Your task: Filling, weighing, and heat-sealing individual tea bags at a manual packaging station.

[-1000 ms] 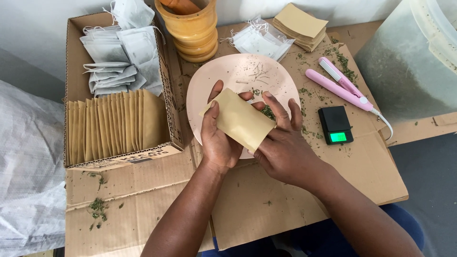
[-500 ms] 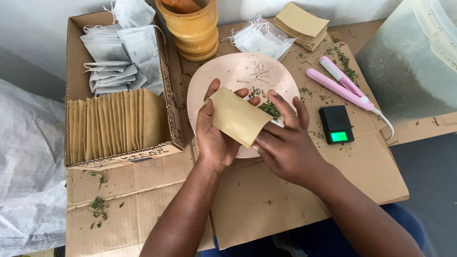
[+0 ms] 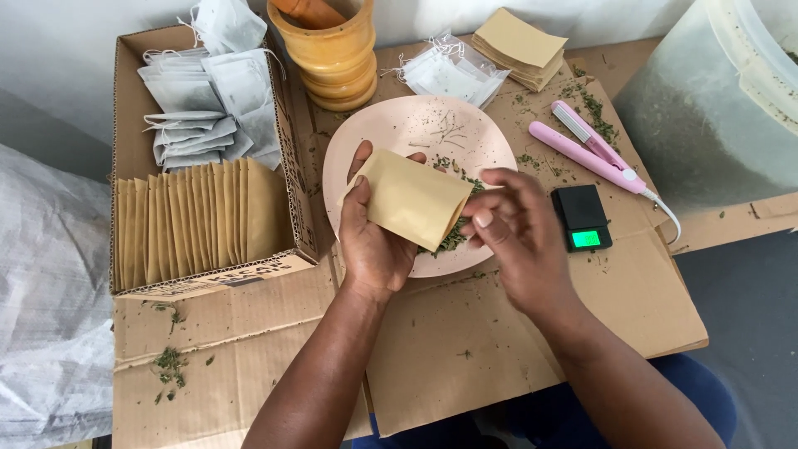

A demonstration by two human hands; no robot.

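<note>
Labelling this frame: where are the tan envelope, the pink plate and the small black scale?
tan envelope (image 3: 409, 198), head view, middle of its face
pink plate (image 3: 399, 125), head view, bare upper part
small black scale (image 3: 580, 208), head view, dark platform

I work at a small home packing spot: flattened cardboard (image 3: 465, 349) covers my desk, with a box of paper sachets (image 3: 187, 220), a wooden mortar (image 3: 332, 54), a pocket scale (image 3: 582, 218) and a pink sealer (image 3: 590, 145).
</note>
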